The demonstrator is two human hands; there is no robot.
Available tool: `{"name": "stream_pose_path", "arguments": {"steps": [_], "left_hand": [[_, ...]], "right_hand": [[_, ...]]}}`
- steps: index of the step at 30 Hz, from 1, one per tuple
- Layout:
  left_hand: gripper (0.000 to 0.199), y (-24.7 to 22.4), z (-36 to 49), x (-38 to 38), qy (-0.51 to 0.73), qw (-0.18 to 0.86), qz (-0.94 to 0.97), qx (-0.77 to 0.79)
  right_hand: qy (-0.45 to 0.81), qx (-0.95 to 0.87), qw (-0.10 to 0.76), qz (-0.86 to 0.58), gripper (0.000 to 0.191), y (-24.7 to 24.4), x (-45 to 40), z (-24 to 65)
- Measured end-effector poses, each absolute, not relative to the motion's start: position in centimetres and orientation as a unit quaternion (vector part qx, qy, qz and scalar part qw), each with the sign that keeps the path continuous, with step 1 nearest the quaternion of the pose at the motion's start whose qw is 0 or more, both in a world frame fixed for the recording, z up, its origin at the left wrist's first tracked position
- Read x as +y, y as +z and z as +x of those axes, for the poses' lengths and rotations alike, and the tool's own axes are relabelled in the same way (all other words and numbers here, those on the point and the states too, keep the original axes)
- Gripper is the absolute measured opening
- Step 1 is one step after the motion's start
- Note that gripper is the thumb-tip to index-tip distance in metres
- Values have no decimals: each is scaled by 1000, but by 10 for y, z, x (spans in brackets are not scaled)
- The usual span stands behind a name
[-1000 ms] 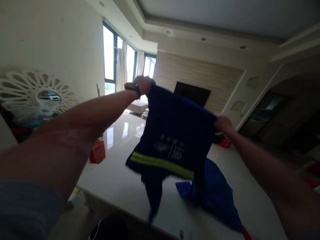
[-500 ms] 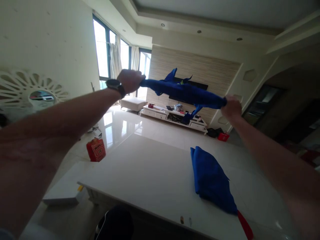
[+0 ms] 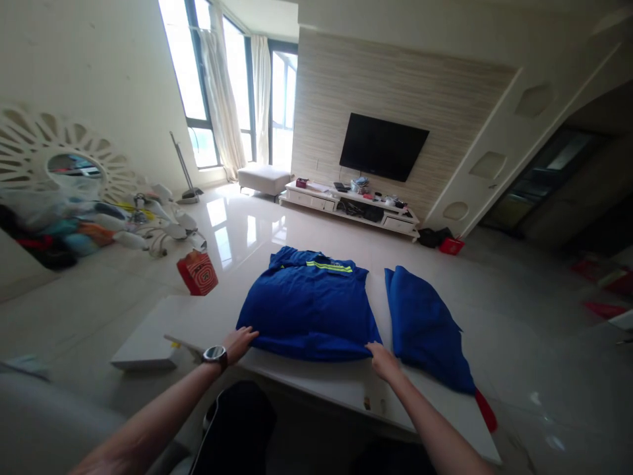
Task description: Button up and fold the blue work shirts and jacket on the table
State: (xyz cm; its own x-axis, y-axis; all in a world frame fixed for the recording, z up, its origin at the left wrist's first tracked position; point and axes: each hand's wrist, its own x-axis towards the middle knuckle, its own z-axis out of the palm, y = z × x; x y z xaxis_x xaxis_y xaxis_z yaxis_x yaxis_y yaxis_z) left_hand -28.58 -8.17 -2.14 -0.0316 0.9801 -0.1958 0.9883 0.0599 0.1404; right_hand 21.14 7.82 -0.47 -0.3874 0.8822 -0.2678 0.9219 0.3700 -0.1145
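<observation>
A blue shirt (image 3: 309, 307) with yellow-green stripes lies spread over the white table (image 3: 326, 386), its hem toward me. At the hem's left corner my left hand (image 3: 241, 343), with a watch on the wrist, is closed on the fabric. My right hand (image 3: 383, 359) pinches the right corner of the same hem. The shirt still bulges a little between the hands and the far end. Just right of it lies a folded blue cloth (image 3: 428, 330), apart from both hands. Something red (image 3: 486, 410) sticks out beneath that cloth at the table's right edge.
Two small objects (image 3: 367, 402) lie at the table's near edge. A low white surface (image 3: 146, 340) adjoins on the left, with a red bag (image 3: 198, 272) beyond it. Across the floor stand a TV cabinet (image 3: 346, 208) and a wall TV (image 3: 384, 146). My knees are below the near edge.
Both hands have come down from high in front of me, bringing the shirt from the air onto the table. It now lies flat and spread. The folded cloth stays put.
</observation>
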Motion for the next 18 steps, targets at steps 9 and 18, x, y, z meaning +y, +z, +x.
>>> {"name": "stream_pose_path", "arguments": {"steps": [9, 18], "left_hand": [[76, -53, -277, -87, -91, 237, 625, 738], [91, -50, -229, -67, -75, 296, 576, 759]], "right_hand": [[-172, 805, 136, 552, 58, -65, 45, 208], [-155, 789, 181, 566, 55, -44, 23, 204]]}}
